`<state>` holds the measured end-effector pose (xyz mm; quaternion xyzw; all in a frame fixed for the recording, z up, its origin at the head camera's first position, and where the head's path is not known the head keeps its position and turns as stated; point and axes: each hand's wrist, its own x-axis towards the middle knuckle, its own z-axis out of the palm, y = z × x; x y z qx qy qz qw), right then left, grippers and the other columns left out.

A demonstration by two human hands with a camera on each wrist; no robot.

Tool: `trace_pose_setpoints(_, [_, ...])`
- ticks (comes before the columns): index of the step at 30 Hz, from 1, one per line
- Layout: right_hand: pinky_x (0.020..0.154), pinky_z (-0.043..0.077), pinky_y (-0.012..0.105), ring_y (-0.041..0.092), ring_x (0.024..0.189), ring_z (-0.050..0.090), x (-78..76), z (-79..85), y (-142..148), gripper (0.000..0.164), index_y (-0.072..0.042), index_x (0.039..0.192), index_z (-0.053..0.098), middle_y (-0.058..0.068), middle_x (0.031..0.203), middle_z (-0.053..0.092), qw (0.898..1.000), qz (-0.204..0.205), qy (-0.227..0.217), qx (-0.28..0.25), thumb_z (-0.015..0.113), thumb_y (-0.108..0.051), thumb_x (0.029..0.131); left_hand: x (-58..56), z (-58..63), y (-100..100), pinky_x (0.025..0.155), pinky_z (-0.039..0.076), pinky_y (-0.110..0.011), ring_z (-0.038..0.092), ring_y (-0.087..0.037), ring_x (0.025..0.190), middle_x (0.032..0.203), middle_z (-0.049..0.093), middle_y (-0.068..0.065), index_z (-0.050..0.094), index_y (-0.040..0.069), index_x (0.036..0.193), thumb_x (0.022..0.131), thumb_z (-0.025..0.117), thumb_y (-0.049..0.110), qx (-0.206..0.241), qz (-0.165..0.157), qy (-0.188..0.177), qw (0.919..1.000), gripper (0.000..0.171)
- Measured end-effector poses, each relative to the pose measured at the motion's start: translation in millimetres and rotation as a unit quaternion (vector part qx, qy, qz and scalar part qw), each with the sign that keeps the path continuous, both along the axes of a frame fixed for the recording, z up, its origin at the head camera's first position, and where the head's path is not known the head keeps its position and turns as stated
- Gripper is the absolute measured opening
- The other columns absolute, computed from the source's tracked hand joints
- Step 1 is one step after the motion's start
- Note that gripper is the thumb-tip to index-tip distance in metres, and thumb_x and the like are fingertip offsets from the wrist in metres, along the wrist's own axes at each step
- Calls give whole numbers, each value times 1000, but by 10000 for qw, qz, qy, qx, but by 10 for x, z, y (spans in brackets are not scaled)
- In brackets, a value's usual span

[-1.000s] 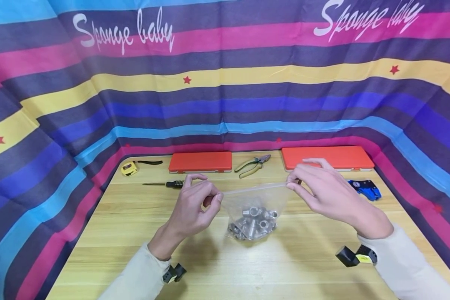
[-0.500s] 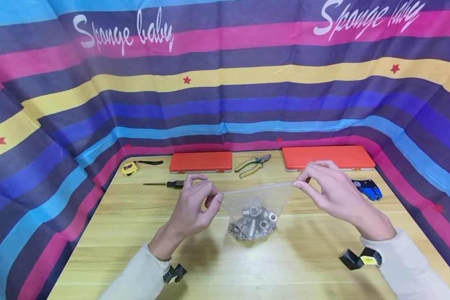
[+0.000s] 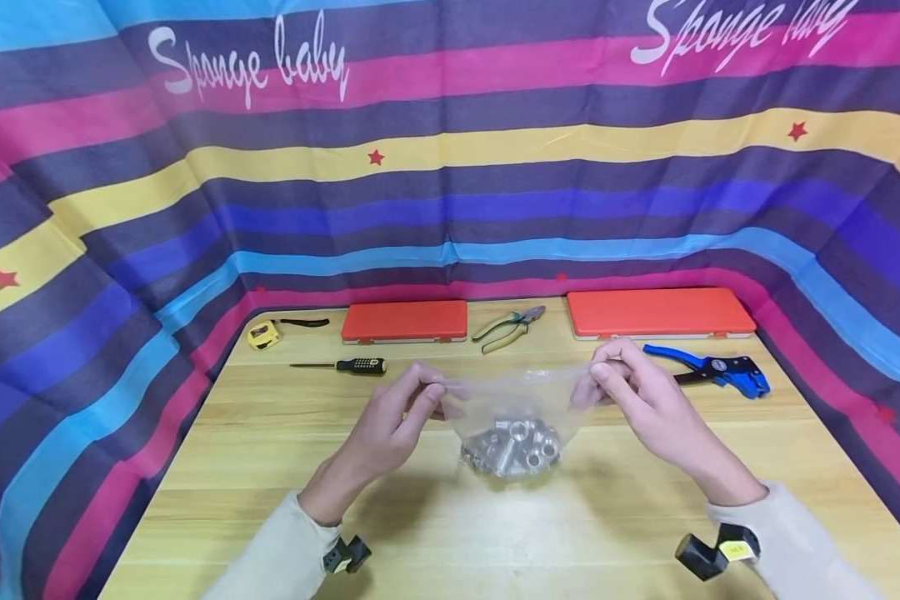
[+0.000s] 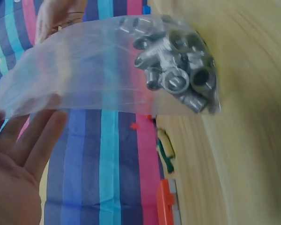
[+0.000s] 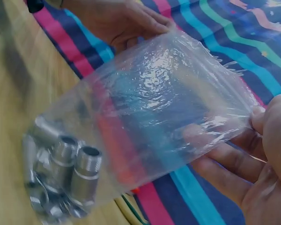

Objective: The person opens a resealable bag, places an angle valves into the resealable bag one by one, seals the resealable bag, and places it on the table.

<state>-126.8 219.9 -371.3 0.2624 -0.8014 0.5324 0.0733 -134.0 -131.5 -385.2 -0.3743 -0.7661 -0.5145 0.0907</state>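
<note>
A clear plastic zip bag hangs between both hands over the wooden table, its upper edge stretched sideways. Several silver metal tube fittings are heaped in its bottom, and the left wrist view shows their hollow ends. My left hand pinches the bag's top left corner between thumb and fingers. At the opposite corner my right hand pinches the plastic with its thumb on the near side. Through the film in the right wrist view, fingers of that hand lie spread behind the bag.
Along the table's back lie a yellow tape measure, two red cases, the left one smaller than the right one, and pliers. A screwdriver lies behind the left hand, a blue wire stripper behind the right. Striped cloth encloses the table.
My right hand has slid outward, then regripped the bag's corner with the fingers behind the film. The left hand has turned, uncovering the screwdriver handle. The bag has shifted slightly right.
</note>
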Motion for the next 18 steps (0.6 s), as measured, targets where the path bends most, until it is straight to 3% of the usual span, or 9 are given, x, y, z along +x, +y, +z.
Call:
trace_pose_setpoints(4, [64,68,36,19,74,75,26,-18,3,12,0,116,51,7,83,73,9960,517,-550,-482,40,-3,118,64,41,53,76,70,-40,83,-24,84,103,81,-20,56,1,113,117,41,4,327,-486,-1082,9924,15])
trace_pose_setpoints(7, [54,65,39,21,64,74,26,-55,6,12,-3,117,51,4,78,70,9891,835,-971,-726,39,-6,119,97,61,99,68,70,-43,82,-23,77,97,78,-24,55,0,113,118,40,7,572,-720,-1543,9837,17])
trace_pose_setpoints(9, [50,63,37,19,59,72,17,-96,8,14,-5,117,52,1,77,69,9797,1078,-1360,-1005,39,-8,119,120,70,132,62,68,-47,81,-23,72,95,75,-28,53,-3,113,119,40,8,783,-960,-1908,9738,18])
trace_pose_setpoints(13, [48,58,25,8,59,66,-9,-222,19,15,-9,117,55,-6,80,68,9493,1296,-2462,-1463,42,-16,120,139,52,196,55,66,-53,79,-23,68,94,71,-28,51,-7,116,120,42,19,976,-1200,-2871,9453,28])
trace_pose_setpoints(16, [53,54,18,4,63,61,-56,-355,20,17,-8,116,54,-6,82,65,9212,1140,-3372,-1570,48,-23,119,85,-37,224,57,67,-47,77,-19,68,96,73,-16,52,-5,119,119,44,27,915,-866,-3708,9201,32])
trace_pose_setpoints(18, [56,52,16,3,65,57,-115,-454,17,18,-8,115,53,-6,83,62,9046,897,-3856,-1580,50,-25,118,8,-141,229,59,68,-39,74,-16,67,100,74,-9,53,-2,120,119,44,27,908,-547,-4263,8984,31])
